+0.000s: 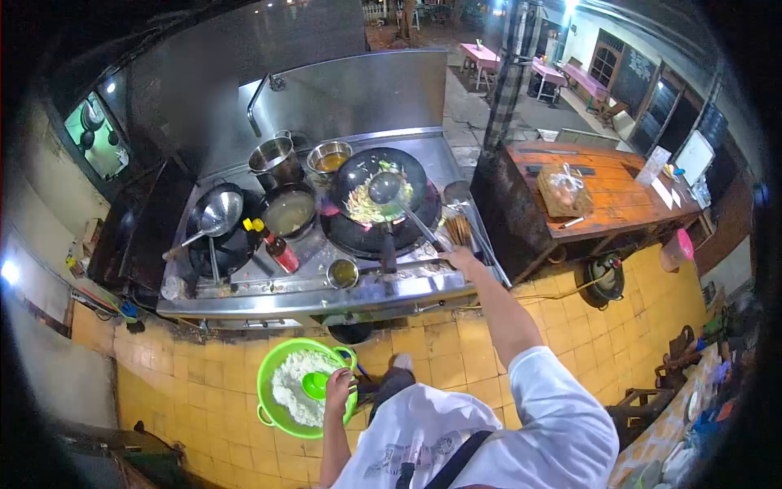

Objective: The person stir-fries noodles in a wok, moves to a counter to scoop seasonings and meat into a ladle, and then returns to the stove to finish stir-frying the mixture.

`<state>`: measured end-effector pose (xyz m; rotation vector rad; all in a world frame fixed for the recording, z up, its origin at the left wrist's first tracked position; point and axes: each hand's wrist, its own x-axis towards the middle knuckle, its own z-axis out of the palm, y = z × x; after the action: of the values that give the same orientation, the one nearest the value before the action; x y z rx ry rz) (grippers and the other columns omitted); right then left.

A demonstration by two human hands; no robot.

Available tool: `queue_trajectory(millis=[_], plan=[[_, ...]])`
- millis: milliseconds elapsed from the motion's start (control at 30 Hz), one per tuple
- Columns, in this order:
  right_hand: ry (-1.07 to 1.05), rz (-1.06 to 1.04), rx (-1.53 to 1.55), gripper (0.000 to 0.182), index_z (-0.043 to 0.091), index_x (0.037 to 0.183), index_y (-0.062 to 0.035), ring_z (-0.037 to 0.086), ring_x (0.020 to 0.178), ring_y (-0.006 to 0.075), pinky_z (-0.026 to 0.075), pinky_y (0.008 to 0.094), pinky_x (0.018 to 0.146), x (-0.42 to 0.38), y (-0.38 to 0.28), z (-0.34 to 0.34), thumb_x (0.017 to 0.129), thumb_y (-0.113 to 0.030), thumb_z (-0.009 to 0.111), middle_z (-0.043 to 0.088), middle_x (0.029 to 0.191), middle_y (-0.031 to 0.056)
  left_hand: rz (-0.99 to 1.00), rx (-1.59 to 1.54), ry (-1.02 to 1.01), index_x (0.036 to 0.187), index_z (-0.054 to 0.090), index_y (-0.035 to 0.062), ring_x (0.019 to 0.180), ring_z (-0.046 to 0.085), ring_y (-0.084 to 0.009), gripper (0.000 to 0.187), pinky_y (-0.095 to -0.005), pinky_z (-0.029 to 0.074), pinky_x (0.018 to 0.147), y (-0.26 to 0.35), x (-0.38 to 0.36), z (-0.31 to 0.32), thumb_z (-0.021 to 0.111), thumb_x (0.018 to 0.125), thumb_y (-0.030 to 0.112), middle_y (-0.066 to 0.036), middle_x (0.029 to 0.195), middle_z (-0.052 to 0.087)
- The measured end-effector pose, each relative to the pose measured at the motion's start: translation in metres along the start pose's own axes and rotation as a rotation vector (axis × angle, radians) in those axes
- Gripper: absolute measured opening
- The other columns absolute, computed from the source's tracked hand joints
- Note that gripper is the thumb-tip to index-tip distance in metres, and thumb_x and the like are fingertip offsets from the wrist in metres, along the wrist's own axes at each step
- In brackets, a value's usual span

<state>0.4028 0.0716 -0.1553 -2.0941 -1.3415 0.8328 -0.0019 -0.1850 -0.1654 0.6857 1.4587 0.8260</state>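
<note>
My right hand (460,259) is closed on the handle of a ladle (423,226), whose round bowl rests in the black wok (419,183). Chopped vegetables and other pale pieces (362,202) lie in that wok on the stove. Below the stove's front, my left hand (338,389) is closed on a small green plastic scoop (314,385). The scoop sits over white rice (292,383) in a bright green basin (267,376) with handles. How the left fingers grip is partly hidden.
The steel stove (391,285) also bears a tall pot (273,155), a bowl of brown liquid (330,157), a pan of cloudy liquid (287,210), a red sauce bottle (281,253) and a strainer (221,213). A wooden table (603,183) stands to the right.
</note>
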Motion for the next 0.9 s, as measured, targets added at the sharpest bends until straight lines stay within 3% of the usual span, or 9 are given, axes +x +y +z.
queue_trajectory(millis=[33, 133, 233, 300, 333, 433, 533, 600, 900], plan=[[-0.400, 0.323, 0.657, 0.032, 0.058, 0.095, -0.0015, 0.059, 0.067, 0.0210, 0.051, 0.0382, 0.064, -0.002, -0.021, -0.010, 0.081, -0.031, 0.059, 0.063, 0.083, 0.0144, 0.013, 0.014, -0.005, 0.112, 0.053, 0.0051, 0.082, 0.062, -0.0198, 0.031, -0.0297, 0.049, 0.068, 0.010, 0.009, 0.004, 0.056, 0.087, 0.023, -0.008, 0.104, 0.059], [-0.793, 0.408, 1.049, 0.024, 0.057, 0.089, -0.0035, 0.049, 0.053, 0.0137, 0.050, 0.0336, 0.055, 0.019, -0.039, 0.005, 0.083, -0.027, 0.056, 0.060, 0.072, 0.0100, 0.029, -0.084, -0.038, 0.111, 0.055, 0.0054, 0.074, 0.058, -0.0124, 0.028, -0.0267, 0.047, 0.065, 0.033, 0.038, 0.018, 0.059, 0.087, 0.020, -0.003, 0.094, 0.060], [-0.615, 0.219, 0.720, 0.022, 0.056, 0.094, -0.0024, 0.057, 0.056, 0.0188, 0.051, 0.0362, 0.055, 0.027, -0.074, 0.004, 0.085, -0.021, 0.051, 0.062, 0.071, 0.0137, 0.086, 0.030, -0.127, 0.110, 0.055, 0.0057, 0.076, 0.059, -0.0131, 0.026, -0.0267, 0.047, 0.066, 0.054, 0.094, 0.043, 0.056, 0.088, 0.021, -0.004, 0.095, 0.061], [-0.162, -0.415, -0.543, 0.023, 0.054, 0.100, 0.0000, 0.063, 0.063, 0.0245, 0.051, 0.0384, 0.053, 0.023, -0.100, -0.018, 0.084, -0.015, 0.047, 0.063, 0.073, 0.0179, 0.153, 0.082, -0.228, 0.109, 0.054, 0.0055, 0.079, 0.060, -0.0134, 0.028, -0.0270, 0.048, 0.065, 0.084, 0.117, 0.067, 0.056, 0.089, 0.025, -0.004, 0.094, 0.061], [-0.146, -0.487, -0.667, 0.026, 0.051, 0.105, 0.0026, 0.065, 0.073, 0.0297, 0.052, 0.0405, 0.056, 0.003, -0.125, -0.047, 0.083, -0.011, 0.046, 0.064, 0.077, 0.0193, 0.118, 0.061, -0.266, 0.109, 0.054, 0.0050, 0.077, 0.059, -0.0127, 0.032, -0.0266, 0.048, 0.064, 0.104, 0.125, 0.080, 0.057, 0.088, 0.029, -0.004, 0.093, 0.061], [-0.054, -0.621, -0.889, 0.025, 0.053, 0.103, 0.0034, 0.065, 0.070, 0.0283, 0.051, 0.0402, 0.052, -0.029, -0.143, -0.087, 0.084, -0.012, 0.048, 0.064, 0.075, 0.0135, 0.121, 0.136, -0.329, 0.108, 0.054, 0.0046, 0.075, 0.059, -0.0122, 0.038, -0.0260, 0.048, 0.063, 0.106, 0.188, 0.106, 0.058, 0.087, 0.036, -0.003, 0.091, 0.061], [0.098, -0.422, -0.970, 0.033, 0.055, 0.112, 0.0031, 0.063, 0.064, 0.0221, 0.046, 0.0347, 0.042, -0.050, -0.154, -0.058, 0.084, -0.013, 0.049, 0.063, 0.070, 0.0088, 0.327, 0.242, -0.253, 0.104, 0.056, 0.0048, 0.073, 0.058, -0.0122, 0.039, -0.0252, 0.048, 0.061, 0.133, 0.225, 0.142, 0.061, 0.085, 0.038, -0.003, 0.086, 0.060], [0.119, -0.480, -1.041, 0.043, 0.045, 0.127, -0.0007, 0.065, 0.068, 0.0225, 0.050, 0.0350, 0.047, -0.049, -0.146, -0.024, 0.085, -0.012, 0.046, 0.065, 0.076, 0.0096, -0.004, 0.114, -0.327, 0.100, 0.057, 0.0046, 0.070, 0.059, -0.0134, 0.035, -0.0268, 0.049, 0.061, 0.152, 0.243, 0.164, 0.064, 0.083, 0.034, -0.004, 0.083, 0.061], [-0.115, -0.287, -0.869, 0.053, 0.035, 0.134, -0.0017, 0.066, 0.069, 0.0238, 0.054, 0.0355, 0.053, -0.054, -0.174, -0.062, 0.083, -0.012, 0.047, 0.066, 0.079, 0.0110, -0.252, -0.119, -0.468, 0.087, 0.057, 0.0047, 0.061, 0.058, -0.0168, 0.016, -0.0297, 0.049, 0.054, 0.166, 0.281, 0.185, 0.060, 0.084, 0.020, -0.005, 0.076, 0.060]])
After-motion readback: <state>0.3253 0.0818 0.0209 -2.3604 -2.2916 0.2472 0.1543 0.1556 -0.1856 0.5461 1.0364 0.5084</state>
